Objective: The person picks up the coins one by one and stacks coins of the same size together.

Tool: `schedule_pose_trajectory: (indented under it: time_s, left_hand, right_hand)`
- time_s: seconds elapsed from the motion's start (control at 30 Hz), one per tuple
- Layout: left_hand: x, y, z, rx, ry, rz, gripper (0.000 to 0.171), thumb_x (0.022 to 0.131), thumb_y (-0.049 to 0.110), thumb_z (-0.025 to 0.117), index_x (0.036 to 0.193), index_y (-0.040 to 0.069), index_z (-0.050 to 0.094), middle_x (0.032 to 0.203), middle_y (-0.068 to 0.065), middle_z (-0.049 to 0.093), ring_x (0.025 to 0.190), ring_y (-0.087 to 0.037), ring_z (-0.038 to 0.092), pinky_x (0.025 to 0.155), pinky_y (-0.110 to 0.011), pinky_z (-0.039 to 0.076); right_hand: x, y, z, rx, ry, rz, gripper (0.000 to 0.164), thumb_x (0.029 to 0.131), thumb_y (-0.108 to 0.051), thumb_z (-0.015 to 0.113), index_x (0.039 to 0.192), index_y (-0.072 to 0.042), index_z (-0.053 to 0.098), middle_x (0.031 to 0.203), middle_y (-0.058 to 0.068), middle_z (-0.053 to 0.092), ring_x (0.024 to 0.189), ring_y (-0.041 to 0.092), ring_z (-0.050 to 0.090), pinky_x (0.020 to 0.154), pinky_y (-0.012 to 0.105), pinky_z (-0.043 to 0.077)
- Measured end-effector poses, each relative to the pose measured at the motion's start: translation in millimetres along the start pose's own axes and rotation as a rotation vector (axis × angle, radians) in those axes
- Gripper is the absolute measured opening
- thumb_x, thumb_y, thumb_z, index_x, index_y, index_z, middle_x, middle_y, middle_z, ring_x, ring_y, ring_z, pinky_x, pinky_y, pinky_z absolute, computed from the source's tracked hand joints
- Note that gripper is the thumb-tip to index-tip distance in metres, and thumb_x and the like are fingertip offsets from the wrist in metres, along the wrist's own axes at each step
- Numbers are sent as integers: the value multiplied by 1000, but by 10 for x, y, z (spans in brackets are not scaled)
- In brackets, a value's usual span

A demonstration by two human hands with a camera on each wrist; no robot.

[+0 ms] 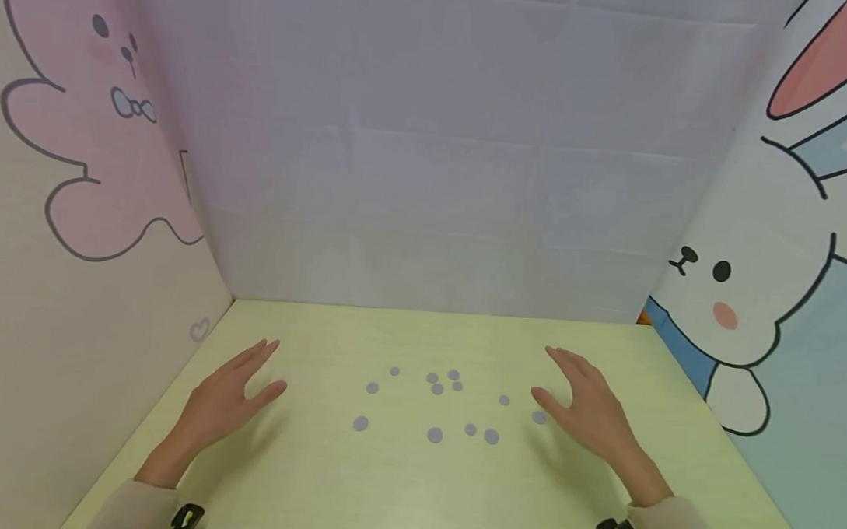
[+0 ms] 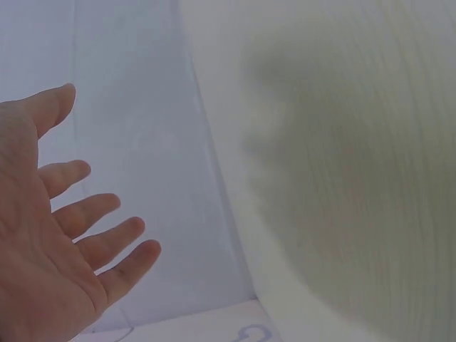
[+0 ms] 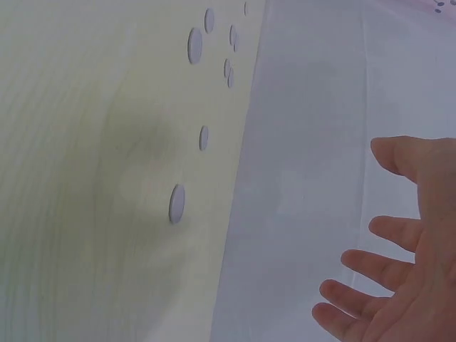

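Observation:
Several flat grey discs point(image 1: 435, 435) lie scattered over the middle of the pale yellow table point(image 1: 318, 486). My left hand point(image 1: 219, 401) hovers above the table to the left of them, fingers spread and nothing in its grasp; the left wrist view shows its bare palm point(image 2: 35, 235). On the other side my right hand point(image 1: 593, 410) is held up in the same way, fingers extended, with a disc point(image 1: 539, 417) just beside its thumb in the head view. From the right wrist, that disc point(image 3: 177, 204) and others show on the tabletop, apart from the fingers.
A plain whitish sheet point(image 1: 441, 156) closes off the back of the table. On the left stands a panel with a pink cartoon animal point(image 1: 98, 152), on the right one with a white cartoon rabbit point(image 1: 759, 268). Dark devices point(image 1: 188, 519) sit at both wrists.

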State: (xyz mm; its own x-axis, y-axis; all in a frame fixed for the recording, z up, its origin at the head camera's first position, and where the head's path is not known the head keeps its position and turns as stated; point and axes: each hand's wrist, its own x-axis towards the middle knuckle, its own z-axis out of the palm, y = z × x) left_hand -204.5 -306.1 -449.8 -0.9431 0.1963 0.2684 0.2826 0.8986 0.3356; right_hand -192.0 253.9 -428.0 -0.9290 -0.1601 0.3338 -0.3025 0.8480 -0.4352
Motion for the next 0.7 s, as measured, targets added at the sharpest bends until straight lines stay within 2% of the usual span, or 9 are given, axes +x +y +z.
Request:
schedule_pose_trajectory:
  time_s: [0.1,0.4,0.7]
  left_hand:
    - [12,30,50,-27,-3,1,75,102,56,66,163,18,44,164,-19,45,142,-50,48,93,-76,47]
    - [30,159,136,-80,-70,18,73,97,55,74,156,17,54,155,-17,57,139,-47,53,99,-72,47]
    - [23,258,237,-172,-140,13,72,93,49,81,153,17,58,148,-13,64,136,-43,59,106,-64,48]
  right_hand:
    - [59,-88,44,21,-1,-23,68,101,-39,73,158,-10,49,158,19,49,141,48,47,101,71,47]
    - [166,-303,275,89,18,-105,60,99,-34,77,150,-10,59,148,13,61,135,40,58,104,62,50]
    - [224,-481,581,135,-22,-121,54,97,-33,79,146,-16,64,141,4,66,117,30,69,92,51,57]
